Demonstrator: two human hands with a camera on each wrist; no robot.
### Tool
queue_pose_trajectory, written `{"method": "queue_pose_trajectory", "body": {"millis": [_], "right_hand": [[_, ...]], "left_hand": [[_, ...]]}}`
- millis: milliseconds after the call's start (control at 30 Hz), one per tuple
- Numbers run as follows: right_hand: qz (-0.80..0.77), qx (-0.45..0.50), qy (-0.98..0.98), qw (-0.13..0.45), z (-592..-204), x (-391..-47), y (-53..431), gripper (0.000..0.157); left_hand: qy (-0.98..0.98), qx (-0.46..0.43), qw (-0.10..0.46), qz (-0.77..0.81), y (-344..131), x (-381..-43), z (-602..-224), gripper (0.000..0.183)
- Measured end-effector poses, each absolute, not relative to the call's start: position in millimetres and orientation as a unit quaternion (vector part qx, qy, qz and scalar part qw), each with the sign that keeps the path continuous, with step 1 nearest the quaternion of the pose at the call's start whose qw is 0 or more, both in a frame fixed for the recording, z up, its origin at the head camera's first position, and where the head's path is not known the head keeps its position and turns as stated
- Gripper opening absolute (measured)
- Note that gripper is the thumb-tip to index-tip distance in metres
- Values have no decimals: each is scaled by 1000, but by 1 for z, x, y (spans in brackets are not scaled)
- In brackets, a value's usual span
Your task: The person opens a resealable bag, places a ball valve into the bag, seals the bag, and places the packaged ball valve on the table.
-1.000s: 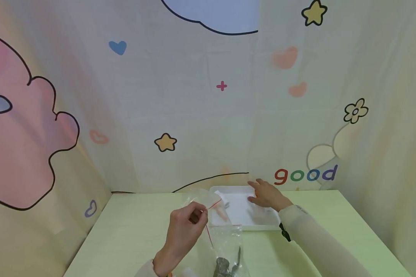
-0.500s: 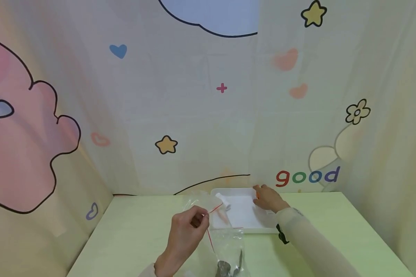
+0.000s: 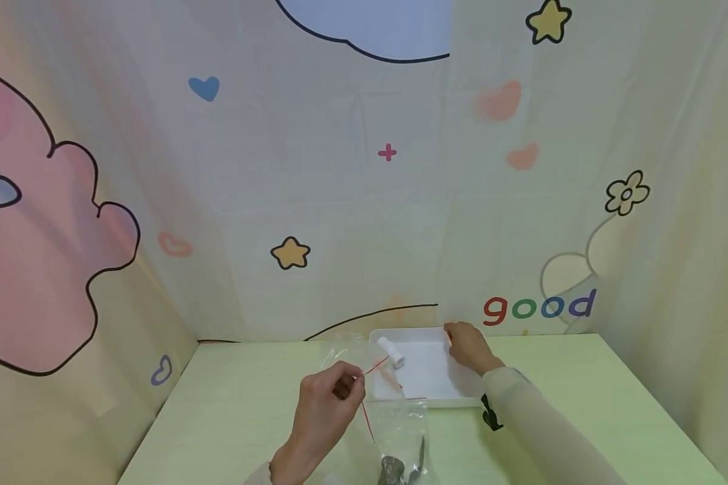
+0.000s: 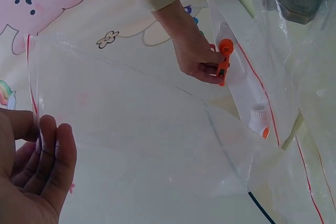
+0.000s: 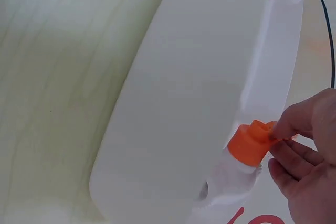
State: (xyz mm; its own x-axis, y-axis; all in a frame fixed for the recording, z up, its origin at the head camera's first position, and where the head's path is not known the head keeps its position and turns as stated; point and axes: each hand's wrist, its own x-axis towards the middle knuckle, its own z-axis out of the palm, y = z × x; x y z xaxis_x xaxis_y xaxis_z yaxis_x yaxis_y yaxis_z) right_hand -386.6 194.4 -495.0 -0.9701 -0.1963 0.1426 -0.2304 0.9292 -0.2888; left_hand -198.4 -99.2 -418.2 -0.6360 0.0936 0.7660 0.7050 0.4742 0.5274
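My left hand (image 3: 327, 407) pinches the red-lined edge of a clear zip bag (image 4: 131, 114) between thumb and fingers. The bag hangs open, overlapping the left end of a white tray (image 3: 439, 403). At the tray's far right side, my right hand (image 3: 470, 347) pinches an orange plastic piece (image 5: 249, 145) that looks like a spray-bottle head; fingers cover part of it. In the left wrist view its rounded end and narrow arm show. A small white cylinder (image 3: 391, 351) with a ribbed collar lies in the tray's left end, with a bit of orange at its tip.
Another clear zip bag (image 3: 400, 421), holding a dark lump (image 3: 391, 469) and a thin dark tool (image 3: 418, 458), is in front of the tray. A printed cloth (image 3: 340, 188) rises behind the pale green table (image 3: 230, 411).
My right hand has gone from spread fingers over the tray to gripping the orange piece at its right side. My left hand keeps its pinch on the zip bag, almost unmoved.
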Motion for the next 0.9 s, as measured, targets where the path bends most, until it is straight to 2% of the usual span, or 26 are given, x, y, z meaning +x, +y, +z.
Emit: {"method": "queue_pose_trajectory", "body": {"millis": [133,300,367,567,633,900], "right_hand": [[195,97,-973,78,-495,-383,192,33],[244,67,-961,113,-493,-376,193,14],[252,57,-958,120,-492,-375,196,18],[239,61,-963,111,-480,-373,206,46],[231,70,-965,104,-474,-370,210,46],[231,111,-965,56,-451,-353,225,28]], "left_hand": [[-787,-249,343,-447,-99,-197,-418,22],[-790,-243,337,-450,-98,-196,-418,21],[-791,-241,336,-450,-98,-195,-417,19],[-792,-242,336,-449,-99,-194,-415,16],[-791,-244,338,-448,-100,-194,-414,17],[-791,-239,334,-454,-97,-193,-413,18]]}}
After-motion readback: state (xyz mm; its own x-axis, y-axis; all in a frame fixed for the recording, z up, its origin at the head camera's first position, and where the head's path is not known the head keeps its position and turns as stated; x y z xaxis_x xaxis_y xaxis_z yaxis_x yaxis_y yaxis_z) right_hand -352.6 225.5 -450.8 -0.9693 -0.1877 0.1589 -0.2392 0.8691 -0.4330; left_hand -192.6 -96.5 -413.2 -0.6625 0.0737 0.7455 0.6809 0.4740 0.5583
